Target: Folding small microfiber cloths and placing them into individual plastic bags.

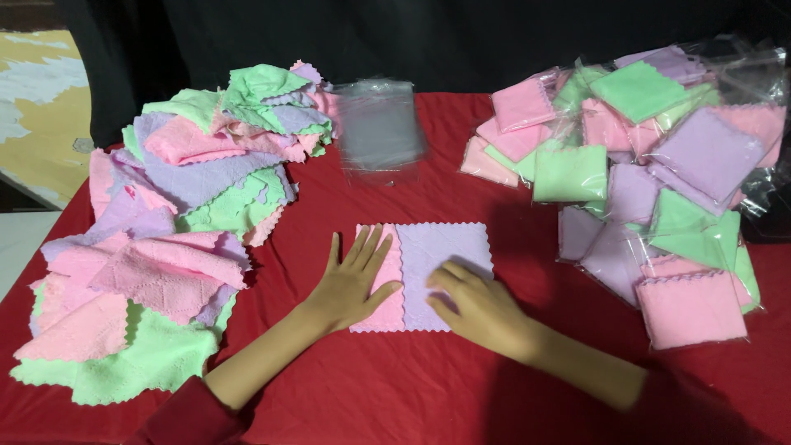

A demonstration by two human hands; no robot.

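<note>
**Both hands flat on two cloths, mid-bench**

So the bench (395,387) is wearing a red cover and there's a lot of pastel going on. Dead centre, a pink cloth (386,280) and a purple cloth (449,255) are lying flat side by side, edges touching or slightly overlapping; I can't tell which one is on top. Both have wavy, scalloped edges.

The left hand (354,284) is lying palm down with fingers spread, sitting mostly on the pink cloth, with the heel of the hand hanging off onto the red cover. The grip is released, nothing held, just pressing flat. The right hand (474,306) is resting on the lower right corner of the purple cloth, fingers lightly curled and pointing left toward the other hand. It isn't grasping anything either as far as I can see, just touching the fabric. Dark red sleeves are showing at the bottom edge.

Off to the left, a big loose pile (165,239) of pink, green and purple cloths is sprawling from the back of the bench to the front. At the back, just behind the two flat cloths, a stack of clear bags (379,128) is sitting. On the right, a heap of bagged cloths (643,173), folded and sealed in clear plastic, is taking up that whole side, well apart from the hands.
</note>
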